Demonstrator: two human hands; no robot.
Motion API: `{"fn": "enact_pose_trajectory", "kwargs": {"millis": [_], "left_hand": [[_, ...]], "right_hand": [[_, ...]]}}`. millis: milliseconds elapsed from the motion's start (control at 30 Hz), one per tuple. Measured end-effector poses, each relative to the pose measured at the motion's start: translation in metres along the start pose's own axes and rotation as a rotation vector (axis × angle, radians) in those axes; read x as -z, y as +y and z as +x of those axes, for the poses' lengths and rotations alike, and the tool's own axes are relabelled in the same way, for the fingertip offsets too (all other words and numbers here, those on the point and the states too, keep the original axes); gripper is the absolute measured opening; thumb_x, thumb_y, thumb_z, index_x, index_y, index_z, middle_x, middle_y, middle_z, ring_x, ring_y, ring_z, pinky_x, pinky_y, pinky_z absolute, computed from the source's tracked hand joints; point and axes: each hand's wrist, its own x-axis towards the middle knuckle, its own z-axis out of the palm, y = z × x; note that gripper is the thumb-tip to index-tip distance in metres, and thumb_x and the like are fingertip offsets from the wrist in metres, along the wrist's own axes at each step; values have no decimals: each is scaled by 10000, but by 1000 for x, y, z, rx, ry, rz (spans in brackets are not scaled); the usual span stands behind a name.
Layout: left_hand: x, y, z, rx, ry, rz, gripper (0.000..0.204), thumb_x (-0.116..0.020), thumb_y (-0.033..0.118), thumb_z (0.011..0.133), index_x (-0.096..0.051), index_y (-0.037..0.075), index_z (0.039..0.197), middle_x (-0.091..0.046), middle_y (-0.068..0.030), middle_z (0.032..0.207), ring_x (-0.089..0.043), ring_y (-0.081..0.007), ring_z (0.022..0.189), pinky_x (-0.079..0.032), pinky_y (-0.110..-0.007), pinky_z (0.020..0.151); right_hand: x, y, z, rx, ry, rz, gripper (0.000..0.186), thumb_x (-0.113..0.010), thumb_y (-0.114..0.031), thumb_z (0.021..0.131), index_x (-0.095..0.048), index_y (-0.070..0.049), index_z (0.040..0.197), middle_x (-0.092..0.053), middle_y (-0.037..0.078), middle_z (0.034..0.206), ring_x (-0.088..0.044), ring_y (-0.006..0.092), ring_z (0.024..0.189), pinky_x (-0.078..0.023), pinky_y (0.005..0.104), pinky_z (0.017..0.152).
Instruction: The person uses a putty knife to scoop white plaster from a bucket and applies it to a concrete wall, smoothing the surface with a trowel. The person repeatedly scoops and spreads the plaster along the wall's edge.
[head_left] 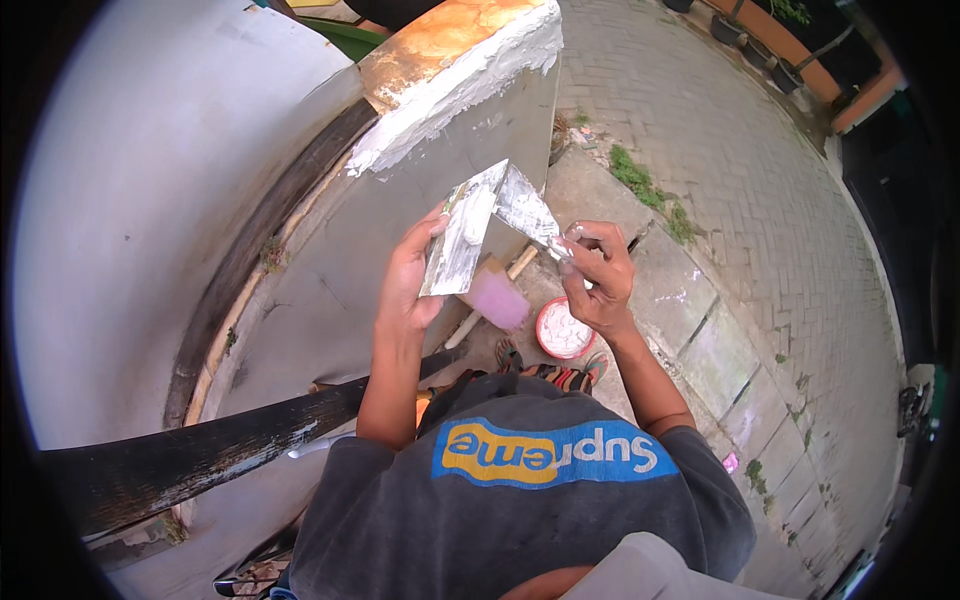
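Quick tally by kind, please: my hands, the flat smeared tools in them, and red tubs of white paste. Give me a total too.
Hands: 2 (left hand, right hand)
Flat smeared tools: 2 (rectangular plate in the left, scraper blade in the right)
Red tub with white paste: 1
Total: 5
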Motion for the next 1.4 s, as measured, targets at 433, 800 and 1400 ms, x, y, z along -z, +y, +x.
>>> {"fn": "enact_pose_trajectory", "kwargs": {"millis": [433, 800, 1400], "left_hand": [[32, 5, -38, -172, 36, 34, 521, -454, 130, 899, -369, -64, 1376, -591, -145, 1203, -639, -169, 978, -531, -283, 817], [64, 9, -34, -137, 63, 87, 548, -425, 129, 889, -333, -63, 1394, -551, -188, 1257, -618, -223, 1046, -509, -312, 866], [68, 8, -20, -67, 21, 62, 567, -424, 131, 889, -300, -57, 1409, -537, -189, 1271, -611, -228, 1064, -501, -317, 893]], "right_hand": [[33, 87, 8, -788, -210, 381, 269, -618, -124, 890, -586, -5, 1130, -637, 57, 959, -573, 104, 879, -471, 276, 781], [23, 108, 142, 87, -520, -440, 238, -652, -238, 849, -645, -114, 1052, -648, 9, 999, -546, 190, 831, -283, 400, 1017], [-36, 126, 175, 208, -479, -119, 234, -694, -225, 819, -665, -119, 1025, -653, 18, 930, -570, 185, 926, -239, 446, 1070]]}}
